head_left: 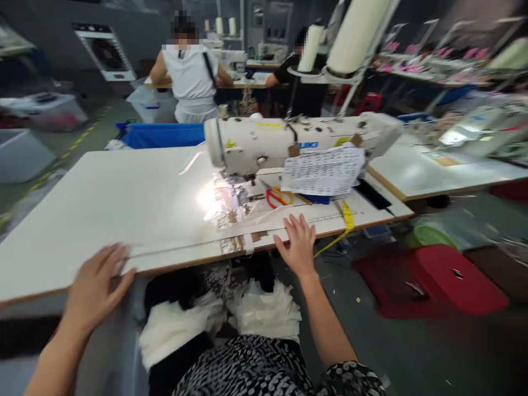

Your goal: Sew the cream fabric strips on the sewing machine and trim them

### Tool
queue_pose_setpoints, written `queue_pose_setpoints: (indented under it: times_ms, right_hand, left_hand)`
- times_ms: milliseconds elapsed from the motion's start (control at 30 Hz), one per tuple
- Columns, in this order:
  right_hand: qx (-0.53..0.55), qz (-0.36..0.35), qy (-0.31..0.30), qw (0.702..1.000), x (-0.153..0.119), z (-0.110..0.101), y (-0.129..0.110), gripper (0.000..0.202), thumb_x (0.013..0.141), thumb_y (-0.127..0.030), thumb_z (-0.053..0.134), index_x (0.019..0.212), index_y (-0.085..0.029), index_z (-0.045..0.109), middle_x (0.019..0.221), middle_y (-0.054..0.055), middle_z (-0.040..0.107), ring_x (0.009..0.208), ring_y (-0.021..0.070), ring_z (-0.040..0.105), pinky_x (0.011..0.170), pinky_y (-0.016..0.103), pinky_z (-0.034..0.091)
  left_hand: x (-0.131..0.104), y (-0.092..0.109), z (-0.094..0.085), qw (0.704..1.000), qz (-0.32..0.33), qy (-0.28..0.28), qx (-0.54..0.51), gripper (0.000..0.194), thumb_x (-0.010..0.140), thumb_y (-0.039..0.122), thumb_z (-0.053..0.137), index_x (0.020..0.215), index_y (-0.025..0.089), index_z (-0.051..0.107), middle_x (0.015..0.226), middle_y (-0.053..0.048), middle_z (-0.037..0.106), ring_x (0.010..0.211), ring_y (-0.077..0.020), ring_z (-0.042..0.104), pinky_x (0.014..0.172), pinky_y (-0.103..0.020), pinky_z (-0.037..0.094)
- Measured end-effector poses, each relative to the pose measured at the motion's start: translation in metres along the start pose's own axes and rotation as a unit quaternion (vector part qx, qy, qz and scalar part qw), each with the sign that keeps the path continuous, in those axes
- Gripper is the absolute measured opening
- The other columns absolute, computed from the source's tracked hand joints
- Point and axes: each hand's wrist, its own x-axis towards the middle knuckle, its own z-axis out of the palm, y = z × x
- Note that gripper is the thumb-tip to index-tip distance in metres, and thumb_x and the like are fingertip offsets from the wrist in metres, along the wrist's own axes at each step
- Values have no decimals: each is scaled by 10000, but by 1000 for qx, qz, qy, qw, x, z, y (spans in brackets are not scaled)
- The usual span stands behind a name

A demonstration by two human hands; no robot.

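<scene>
A long white fabric strip (264, 224) stretches along the front of the sewing table between my two hands. At its left end, slightly blurred, my left hand (97, 283) rests by the table's front edge, fingers stretched out and thumb apart. My right hand (299, 243) lies flat on the strip's right end with its fingers spread. Behind the strip stands a white sewing machine (243, 146), its lamp lighting the needle area. Scissors with red and yellow handles (279, 197) lie beneath the machine's arm.
A printed paper sheet (324, 171) hangs on the machine. Right of it are a dark phone (373, 195) and a yellow tape measure (347, 217) drooping over the edge. White cloth pieces (268, 311) lie on my lap. A red stool (457, 280) stands at right; people sit ahead.
</scene>
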Motion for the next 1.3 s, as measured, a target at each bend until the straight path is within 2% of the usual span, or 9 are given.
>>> queue_pose_setpoints:
  times_ms: [100, 333, 433, 533, 633, 733, 967, 1133, 1300]
  right_hand:
    - [12, -92, -3, 996, -8, -8, 6, 379, 913, -430, 555, 1212, -205, 615, 1166, 101, 642, 1194, 286, 524, 1132, 595, 181]
    - [93, -209, 8, 973, -59, -4, -17, 157, 854, -136, 598, 977, -205, 668, 880, 53, 634, 908, 222, 579, 976, 447, 421]
    - [135, -234, -115, 956, -99, 16, -41, 163, 883, -135, 549, 980, -194, 666, 885, 58, 642, 887, 214, 581, 975, 439, 415]
    - [114, -253, -309, 909, -133, 40, -55, 229, 895, -115, 489, 986, -194, 684, 928, 68, 670, 985, 236, 588, 1064, 491, 339]
    - [43, -215, -454, 863, -149, 57, -62, 332, 848, -94, 498, 1125, -171, 665, 1094, 125, 671, 1217, 327, 507, 1114, 605, 218]
    - [74, -180, -497, 845, -147, 71, -82, 480, 835, -132, 521, 1314, -122, 549, 1313, 179, 576, 1371, 361, 360, 1148, 622, 116]
    - [214, -186, -555, 782, -137, 139, -164, 1031, 653, -500, 798, 1470, -121, 297, 1494, 228, 374, 1385, 329, 371, 1120, 487, 313]
    - [210, -201, -557, 778, -155, 136, -166, 686, 654, -377, 801, 1223, -104, 531, 1206, 167, 618, 1191, 301, 552, 1144, 473, 266]
    - [171, -198, -558, 788, -158, 112, -172, 312, 686, -237, 718, 969, -143, 627, 971, 102, 703, 989, 271, 627, 946, 373, 439]
  left_hand:
    - [-10, -4, -1, 1000, 21, -7, 15, 346, 899, 407, 524, 1224, 293, 552, 1056, -76, 637, 977, -264, 606, 847, -431, 511]
    - [-100, -23, 19, 968, -235, 73, 55, 248, 942, 331, 395, 904, 179, 587, 861, -117, 645, 875, -249, 593, 831, -407, 466]
    - [-149, -18, 37, 948, -306, 73, 58, 286, 944, 304, 332, 918, 158, 577, 830, -124, 622, 827, -257, 597, 763, -410, 482]
    - [-178, 0, 54, 959, -282, 7, 6, 284, 919, 323, 396, 1057, 171, 593, 942, -103, 662, 897, -232, 636, 794, -374, 515]
    - [-181, 19, 67, 972, -166, -141, -86, 596, 858, 455, 544, 1376, 178, 442, 1360, -143, 546, 1253, -274, 518, 1028, -420, 442]
    - [-169, 28, 73, 955, -76, -257, -124, 984, 762, 592, 652, 1514, 142, 204, 1522, -221, 326, 1399, -362, 327, 1131, -519, 310]
    - [-161, 29, 64, 946, 22, -314, -82, 947, 760, 463, 641, 1496, 72, 192, 1340, -240, 447, 1263, -382, 408, 1075, -547, 338]
    - [-177, 34, 70, 951, -50, -299, -63, 827, 668, 136, 580, 1438, 68, 287, 1224, -207, 534, 1133, -335, 507, 984, -489, 433]
    - [-169, 36, 79, 959, -115, -251, -63, 449, 750, 158, 527, 1197, 122, 521, 1033, -156, 616, 973, -291, 589, 830, -420, 500]
